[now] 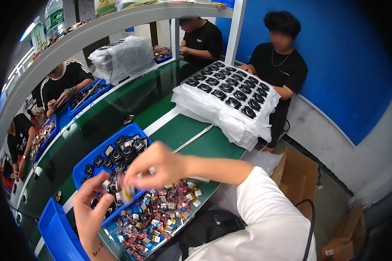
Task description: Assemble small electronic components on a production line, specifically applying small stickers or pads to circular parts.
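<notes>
My right hand (154, 167), smeared by motion, reaches across the blue bin and is closed in a pinch. From its fingertips hangs a small reddish-and-yellow piece (127, 189), too blurred to name. My left hand (89, 204) is just left of it, thumb and fingers apart, with nothing visible between them. Under both hands is a blue plastic bin (85, 163) holding several black camera-like units (113, 156). In front of it lies a pile of small wrapped pieces with white, yellow, red and blue parts (161, 213); my hands hide part of the bin.
A foam tray of black round-lensed units (231, 85) tops a wrapped stack at the far right. An empty-looking blue tray (61, 226) sits at the lower left. A grey shelf frame (87, 32) arches overhead. Several people work across the green table (161, 87). Cardboard boxes (298, 174) stand right.
</notes>
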Action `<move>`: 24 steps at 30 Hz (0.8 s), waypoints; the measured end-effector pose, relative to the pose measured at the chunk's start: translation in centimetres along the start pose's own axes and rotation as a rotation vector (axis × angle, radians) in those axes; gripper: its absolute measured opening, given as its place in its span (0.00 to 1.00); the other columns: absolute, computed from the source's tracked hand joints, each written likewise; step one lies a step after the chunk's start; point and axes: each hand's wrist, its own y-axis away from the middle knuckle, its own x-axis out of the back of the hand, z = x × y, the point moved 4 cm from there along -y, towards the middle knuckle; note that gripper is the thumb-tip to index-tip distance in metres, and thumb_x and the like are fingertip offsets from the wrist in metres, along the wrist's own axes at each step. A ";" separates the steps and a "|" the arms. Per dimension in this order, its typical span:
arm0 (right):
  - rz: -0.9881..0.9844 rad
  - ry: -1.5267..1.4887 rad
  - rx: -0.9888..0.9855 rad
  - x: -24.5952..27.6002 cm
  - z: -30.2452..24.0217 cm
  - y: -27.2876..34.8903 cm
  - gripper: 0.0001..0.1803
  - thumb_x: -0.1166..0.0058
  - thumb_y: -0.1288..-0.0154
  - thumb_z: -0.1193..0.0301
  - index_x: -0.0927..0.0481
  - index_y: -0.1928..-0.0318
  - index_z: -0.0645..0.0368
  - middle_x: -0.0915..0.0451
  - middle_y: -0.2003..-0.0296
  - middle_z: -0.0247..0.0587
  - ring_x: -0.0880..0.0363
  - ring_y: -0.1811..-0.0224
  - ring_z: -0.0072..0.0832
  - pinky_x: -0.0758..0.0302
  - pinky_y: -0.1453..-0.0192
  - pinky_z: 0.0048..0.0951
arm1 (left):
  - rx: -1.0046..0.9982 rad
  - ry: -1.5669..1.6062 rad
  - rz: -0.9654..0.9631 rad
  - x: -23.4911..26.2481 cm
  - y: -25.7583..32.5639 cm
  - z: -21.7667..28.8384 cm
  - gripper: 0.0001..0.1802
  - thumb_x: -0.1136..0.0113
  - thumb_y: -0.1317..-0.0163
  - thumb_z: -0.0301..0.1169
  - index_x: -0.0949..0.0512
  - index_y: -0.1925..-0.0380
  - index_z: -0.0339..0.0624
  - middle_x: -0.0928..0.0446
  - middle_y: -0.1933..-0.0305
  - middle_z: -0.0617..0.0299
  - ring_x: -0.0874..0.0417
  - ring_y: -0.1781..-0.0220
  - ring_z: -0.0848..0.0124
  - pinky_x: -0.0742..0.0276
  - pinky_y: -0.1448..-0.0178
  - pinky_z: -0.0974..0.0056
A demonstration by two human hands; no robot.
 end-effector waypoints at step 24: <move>0.565 0.890 -1.082 15.1 30.9 3.0 0.40 0.44 0.51 0.63 0.42 0.39 0.68 0.26 0.50 0.65 0.27 0.47 0.53 0.30 0.43 0.44 | -0.214 -0.309 0.481 4.1 1.0 3.9 0.11 0.39 0.47 0.22 0.19 0.61 0.37 0.19 0.62 0.59 0.23 0.62 0.74 0.33 0.65 0.72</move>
